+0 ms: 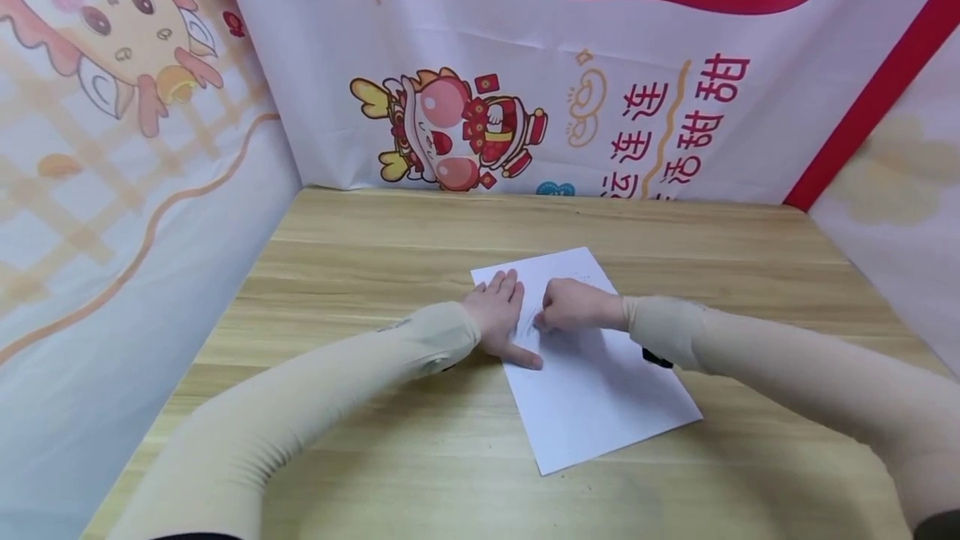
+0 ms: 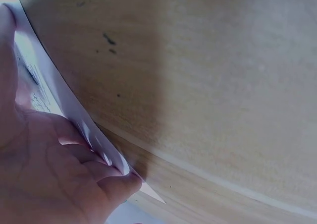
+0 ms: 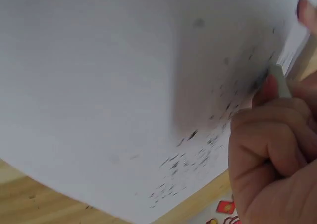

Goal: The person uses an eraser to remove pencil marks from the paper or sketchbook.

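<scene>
A white sheet of paper (image 1: 600, 415) lies aslant on the wooden table. My left hand (image 1: 497, 315) rests flat near its left edge, fingers spread and thumb stretched toward the near side. My right hand (image 1: 577, 305) is bent over the paper just right of the left fingers. In the right wrist view its curled fingers pinch a small pale eraser (image 3: 281, 81), whose end touches a dark smudged patch. Dark eraser crumbs (image 3: 193, 135) are scattered over the paper around it. From the head, the eraser is hidden by the right hand.
The wooden table (image 1: 360, 257) reaches back to a printed cloth (image 1: 450, 40) hanging behind it. More printed cloth (image 1: 187, 232) hangs at the left side. A few dark specks (image 2: 109, 39) lie on the wood by the left hand.
</scene>
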A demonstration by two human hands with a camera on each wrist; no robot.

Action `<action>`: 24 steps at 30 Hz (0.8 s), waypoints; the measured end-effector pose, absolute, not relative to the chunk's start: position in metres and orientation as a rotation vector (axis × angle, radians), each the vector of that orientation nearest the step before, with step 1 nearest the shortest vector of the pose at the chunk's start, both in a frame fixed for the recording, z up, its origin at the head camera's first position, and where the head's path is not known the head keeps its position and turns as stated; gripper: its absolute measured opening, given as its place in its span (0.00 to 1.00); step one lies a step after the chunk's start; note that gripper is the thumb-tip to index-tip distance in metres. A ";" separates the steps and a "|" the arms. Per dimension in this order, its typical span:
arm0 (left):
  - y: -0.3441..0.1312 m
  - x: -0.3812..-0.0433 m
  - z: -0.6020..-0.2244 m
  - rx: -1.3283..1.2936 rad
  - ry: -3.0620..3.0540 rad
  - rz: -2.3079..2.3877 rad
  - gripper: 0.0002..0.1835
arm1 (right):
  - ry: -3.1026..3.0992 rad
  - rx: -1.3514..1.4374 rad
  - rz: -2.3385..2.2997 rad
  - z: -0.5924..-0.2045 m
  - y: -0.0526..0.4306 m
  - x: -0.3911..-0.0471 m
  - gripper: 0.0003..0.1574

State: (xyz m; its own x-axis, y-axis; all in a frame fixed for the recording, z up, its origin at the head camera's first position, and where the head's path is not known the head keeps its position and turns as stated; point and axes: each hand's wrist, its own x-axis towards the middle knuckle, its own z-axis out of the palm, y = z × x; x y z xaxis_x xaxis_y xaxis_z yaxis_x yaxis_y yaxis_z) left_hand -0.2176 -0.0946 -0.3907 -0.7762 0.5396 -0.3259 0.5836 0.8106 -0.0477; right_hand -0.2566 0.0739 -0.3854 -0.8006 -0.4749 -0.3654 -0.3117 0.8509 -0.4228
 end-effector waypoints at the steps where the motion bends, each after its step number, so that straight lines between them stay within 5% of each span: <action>1: -0.095 -0.218 -0.391 0.855 2.698 -0.219 0.68 | 2.578 -0.560 -0.485 -0.385 0.073 -0.260 0.14; 24: -0.095 -0.215 -0.391 0.857 2.683 -0.195 0.68 | 2.583 -0.454 -0.556 -0.389 0.070 -0.256 0.20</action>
State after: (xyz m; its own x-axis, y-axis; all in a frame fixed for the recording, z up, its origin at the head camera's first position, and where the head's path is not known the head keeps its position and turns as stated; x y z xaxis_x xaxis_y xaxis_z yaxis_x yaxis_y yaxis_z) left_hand -0.2151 -0.0947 -0.3910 -0.7701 0.5411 -0.3380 0.5842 0.8109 -0.0328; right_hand -0.2560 0.0696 -0.3892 -0.8412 -0.4014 -0.3623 -0.2168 0.8642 -0.4541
